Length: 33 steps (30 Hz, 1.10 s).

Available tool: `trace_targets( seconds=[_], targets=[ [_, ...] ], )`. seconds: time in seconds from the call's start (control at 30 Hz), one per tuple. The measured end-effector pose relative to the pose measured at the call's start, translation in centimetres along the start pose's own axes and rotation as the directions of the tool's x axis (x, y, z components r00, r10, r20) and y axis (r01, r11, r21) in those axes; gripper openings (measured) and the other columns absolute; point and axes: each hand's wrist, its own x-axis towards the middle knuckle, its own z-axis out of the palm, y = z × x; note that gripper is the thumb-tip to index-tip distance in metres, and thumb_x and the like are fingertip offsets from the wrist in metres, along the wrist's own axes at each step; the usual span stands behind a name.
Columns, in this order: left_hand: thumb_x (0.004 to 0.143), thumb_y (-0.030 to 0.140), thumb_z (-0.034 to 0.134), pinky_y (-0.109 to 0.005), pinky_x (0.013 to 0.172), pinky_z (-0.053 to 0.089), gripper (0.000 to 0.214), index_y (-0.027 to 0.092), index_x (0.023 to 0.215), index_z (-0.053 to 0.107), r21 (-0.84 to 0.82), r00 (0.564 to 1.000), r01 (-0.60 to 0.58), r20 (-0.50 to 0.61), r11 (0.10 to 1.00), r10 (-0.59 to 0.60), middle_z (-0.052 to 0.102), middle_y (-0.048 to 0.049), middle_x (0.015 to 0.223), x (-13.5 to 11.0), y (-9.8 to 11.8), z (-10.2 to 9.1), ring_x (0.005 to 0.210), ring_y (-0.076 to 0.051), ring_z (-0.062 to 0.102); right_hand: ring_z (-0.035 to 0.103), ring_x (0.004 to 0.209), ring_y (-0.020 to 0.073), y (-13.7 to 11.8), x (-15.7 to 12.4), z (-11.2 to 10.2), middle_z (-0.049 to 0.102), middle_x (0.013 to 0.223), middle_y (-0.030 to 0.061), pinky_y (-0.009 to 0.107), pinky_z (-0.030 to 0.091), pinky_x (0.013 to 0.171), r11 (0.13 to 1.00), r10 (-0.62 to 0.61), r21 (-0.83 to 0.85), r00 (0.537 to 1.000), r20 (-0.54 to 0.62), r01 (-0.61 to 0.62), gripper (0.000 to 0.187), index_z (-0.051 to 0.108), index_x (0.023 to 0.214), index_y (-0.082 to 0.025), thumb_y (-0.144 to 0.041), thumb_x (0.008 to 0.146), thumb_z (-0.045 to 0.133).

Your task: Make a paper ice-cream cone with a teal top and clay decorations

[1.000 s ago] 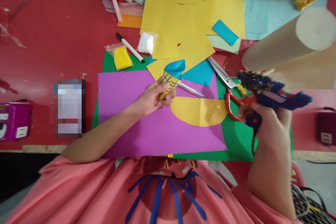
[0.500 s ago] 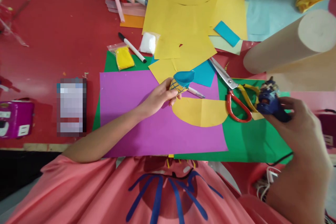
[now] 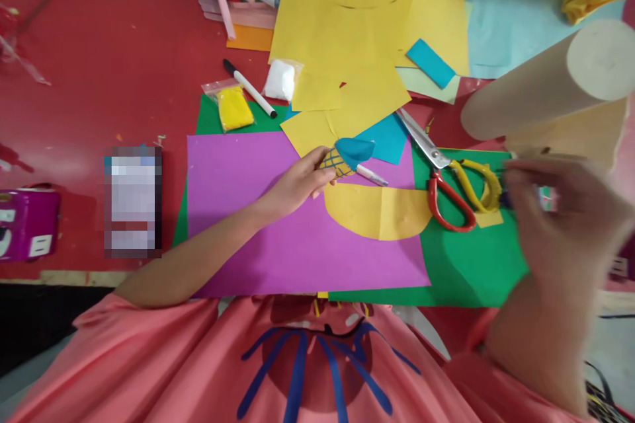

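Our left hand (image 3: 297,182) pinches the paper cone (image 3: 342,157) at frame centre, above the purple sheet (image 3: 278,244). Our right hand (image 3: 560,218), at the right edge, is too blurred for us to tell its grip. Upper centre we count two bags, the yellow-filled bag (image 3: 233,108) and the white-filled bag (image 3: 280,79), plus one pair of scissors (image 3: 454,195).

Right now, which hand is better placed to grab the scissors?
Likely right: the right hand hovers beside the scissors handles, though blur hides what it holds. The left hand grips the paper cone.
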Motion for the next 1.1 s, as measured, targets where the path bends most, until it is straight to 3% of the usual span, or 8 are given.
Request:
trace_targets(
  seconds=[0.07,0.17,0.3,0.57,0.73,1.1],
  targets=[
    [0.081,0.031,0.061,-0.018,0.048,0.032,0.018,0.019,0.092,0.053,0.129,0.999,-0.032,-0.034,0.991,0.036,0.055,0.0031,0.08,0.0,0.0,0.1,0.053,-0.004,0.041,0.068,0.082,0.0195,-4.3,0.9,3.0,0.072,0.089,0.0044,0.038,0.055,0.076,0.949,-0.201,0.256,0.978,0.052,0.182,0.011,0.07,0.091,-0.026,-0.017,0.085,0.066],
    [0.083,0.033,0.061,-0.018,0.055,0.037,0.02,0.019,0.094,0.053,0.208,0.997,-0.059,-0.044,0.976,0.07,0.055,0.0027,0.081,0.0,-0.1,0.1,0.063,-0.006,0.047,0.067,0.106,0.0249,-8.1,1.7,6.7,0.069,0.111,0.0075,0.044,0.056,0.088,0.852,-0.403,0.37,0.915,0.009,0.371,0.016,0.069,0.098,-0.026,-0.016,0.087,0.064],
    [0.085,0.04,0.061,-0.018,0.06,0.04,0.027,0.02,0.1,0.054,0.234,0.996,-0.04,-0.063,0.972,0.056,0.054,0.0028,0.079,0.0,-0.3,0.0,0.069,-0.008,0.051,0.061,0.119,0.0277,-8.8,1.9,9.1,0.063,0.126,0.0081,0.05,0.054,0.097,0.809,-0.439,0.454,0.897,0.047,0.373,0.014,0.067,0.1,-0.026,-0.019,0.089,0.063],
    [0.084,0.05,0.065,-0.018,0.042,0.031,0.038,0.017,0.102,0.061,0.139,1.0,-0.021,-0.003,0.99,0.022,0.054,0.0029,0.07,-0.2,-0.1,0.0,0.048,-0.004,0.041,0.059,0.122,0.0261,-8.5,1.6,9.7,0.061,0.129,0.0062,0.051,0.052,0.103,0.792,-0.414,0.528,0.905,0.1,0.305,0.011,0.065,0.099,-0.027,-0.022,0.092,0.058],
    [0.08,0.054,0.066,-0.018,0.039,0.03,0.043,0.015,0.098,0.061,0.069,0.998,0.039,0.04,0.997,-0.042,0.058,0.0023,0.07,0.0,0.3,0.0,0.043,-0.002,0.04,0.06,0.12,0.0248,-8.7,1.6,9.6,0.062,0.128,0.007,0.048,0.055,0.099,0.792,-0.413,0.527,0.906,0.095,0.307,0.011,0.065,0.096,-0.025,-0.018,0.093,0.058],
    [0.073,0.047,0.068,-0.019,0.036,0.023,0.039,0.015,0.091,0.055,-0.129,0.977,0.209,0.069,0.969,-0.202,0.059,0.0049,0.065,0.0,1.0,0.6,0.034,0.0,0.034,0.056,0.128,0.0271,-8.5,2.5,8.7,0.058,0.135,0.0083,0.052,0.051,0.103,0.775,-0.482,0.558,0.848,0.22,0.296,0.013,0.063,0.098,-0.026,-0.021,0.096,0.052]
  ],
)
